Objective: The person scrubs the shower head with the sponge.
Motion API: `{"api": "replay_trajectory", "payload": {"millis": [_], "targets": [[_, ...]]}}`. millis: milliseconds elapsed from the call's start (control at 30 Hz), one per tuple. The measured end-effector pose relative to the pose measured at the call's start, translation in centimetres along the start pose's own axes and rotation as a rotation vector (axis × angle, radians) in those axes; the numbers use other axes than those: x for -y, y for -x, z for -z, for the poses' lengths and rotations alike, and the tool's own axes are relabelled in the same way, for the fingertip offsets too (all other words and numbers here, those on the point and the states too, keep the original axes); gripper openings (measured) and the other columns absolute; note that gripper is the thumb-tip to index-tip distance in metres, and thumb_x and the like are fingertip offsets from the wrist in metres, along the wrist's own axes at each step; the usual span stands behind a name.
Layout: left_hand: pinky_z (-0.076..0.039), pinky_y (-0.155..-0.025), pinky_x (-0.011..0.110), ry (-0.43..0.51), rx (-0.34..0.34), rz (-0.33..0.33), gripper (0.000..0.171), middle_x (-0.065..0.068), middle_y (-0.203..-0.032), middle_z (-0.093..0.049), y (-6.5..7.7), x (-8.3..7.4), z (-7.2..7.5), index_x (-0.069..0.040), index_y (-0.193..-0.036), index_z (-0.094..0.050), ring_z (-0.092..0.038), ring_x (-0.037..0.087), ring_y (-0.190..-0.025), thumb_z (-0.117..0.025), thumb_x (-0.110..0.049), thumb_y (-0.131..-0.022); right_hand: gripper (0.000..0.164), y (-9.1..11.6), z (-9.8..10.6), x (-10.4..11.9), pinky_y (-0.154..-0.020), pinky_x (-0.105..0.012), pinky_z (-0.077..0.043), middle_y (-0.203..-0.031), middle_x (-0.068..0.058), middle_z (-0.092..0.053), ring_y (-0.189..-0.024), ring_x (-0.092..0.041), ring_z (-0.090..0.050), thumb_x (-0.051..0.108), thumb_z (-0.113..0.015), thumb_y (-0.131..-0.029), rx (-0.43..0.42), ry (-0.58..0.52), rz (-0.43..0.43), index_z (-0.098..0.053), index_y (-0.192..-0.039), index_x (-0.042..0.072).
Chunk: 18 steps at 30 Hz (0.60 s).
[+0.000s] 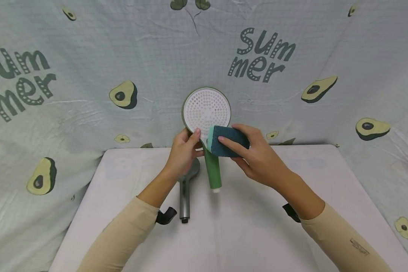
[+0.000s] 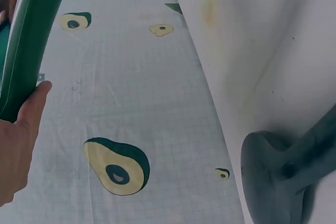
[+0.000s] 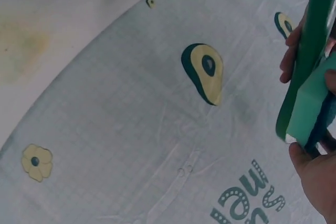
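Observation:
A green shower head (image 1: pixel 207 107) with a round white spray face is held up over the table, its face toward the head camera and its handle slanting down. My left hand (image 1: pixel 183 153) grips it at the neck, the thumb at the lower edge of the face. My right hand (image 1: pixel 260 160) holds a two-layer sponge (image 1: pixel 226 133), dark teal with a light green side. That light side lies against the shower head's neck, just below the face. In the right wrist view the sponge (image 3: pixel 308 100) overlaps the green handle (image 3: pixel 315 19).
A grey shower head (image 1: pixel 184 198) lies on the white table (image 1: pixel 251 234), below my left hand, its head partly hidden. Behind the table hangs a pale cloth (image 1: pixel 156 68) printed with avocados and lettering. Black straps (image 1: pixel 166 216) show by both forearms.

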<state>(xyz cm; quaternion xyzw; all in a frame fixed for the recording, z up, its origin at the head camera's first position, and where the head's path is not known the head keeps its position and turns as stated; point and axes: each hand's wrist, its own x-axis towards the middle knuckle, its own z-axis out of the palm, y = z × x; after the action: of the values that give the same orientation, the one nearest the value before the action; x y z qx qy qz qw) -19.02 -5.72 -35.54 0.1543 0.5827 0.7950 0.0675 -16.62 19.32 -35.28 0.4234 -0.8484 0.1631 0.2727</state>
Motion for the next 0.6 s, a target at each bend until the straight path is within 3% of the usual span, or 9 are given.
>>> {"api": "replay_trajectory", "payload": {"millis": [133,233,433,600], "targets": [[-0.063,-0.077,0.029,-0.007,0.019,-0.026,0.040,0.002,-0.113,-0.063,-0.1,0.3,-0.4,0.006,-0.144,-0.043,-0.071,0.011,-0.094,-0.038,-0.019,-0.114,0.068,-0.9,0.0,0.5,-0.107,-0.056,-0.049,-0.154,-0.023,-0.041,-0.136,-0.043,-0.044,0.012,-0.079,-0.092,0.066,0.000,-0.009,-0.051,-0.152,0.027],[-0.063,-0.074,0.027,-0.053,-0.015,-0.053,0.037,0.003,-0.110,-0.064,-0.3,0.4,-0.5,0.007,-0.139,-0.048,-0.071,0.011,-0.092,-0.040,-0.020,-0.113,0.069,-0.6,-0.2,1.1,-0.105,-0.054,-0.051,-0.151,-0.022,-0.043,-0.131,-0.042,-0.049,0.012,-0.081,-0.090,0.105,0.008,0.025,-0.052,-0.152,0.027],[-0.064,-0.073,0.029,-0.142,-0.093,-0.062,0.035,0.013,-0.112,-0.065,-0.6,0.7,-0.6,0.005,-0.136,-0.052,-0.072,0.013,-0.091,-0.044,-0.020,-0.112,0.073,2.5,-1.8,3.3,-0.099,-0.047,-0.057,-0.148,-0.020,-0.047,-0.124,-0.036,-0.053,0.020,-0.085,-0.087,0.195,0.044,0.165,-0.051,-0.152,0.029],[-0.065,-0.074,0.031,-0.164,-0.104,-0.050,0.037,0.017,-0.117,-0.064,-0.7,0.9,-0.7,0.003,-0.138,-0.051,-0.073,0.013,-0.093,-0.043,-0.023,-0.113,0.074,3.9,-2.2,3.5,-0.101,-0.047,-0.056,-0.149,-0.020,-0.045,-0.128,-0.036,-0.052,0.019,-0.084,-0.087,0.182,0.004,0.165,-0.050,-0.152,0.029]]}}
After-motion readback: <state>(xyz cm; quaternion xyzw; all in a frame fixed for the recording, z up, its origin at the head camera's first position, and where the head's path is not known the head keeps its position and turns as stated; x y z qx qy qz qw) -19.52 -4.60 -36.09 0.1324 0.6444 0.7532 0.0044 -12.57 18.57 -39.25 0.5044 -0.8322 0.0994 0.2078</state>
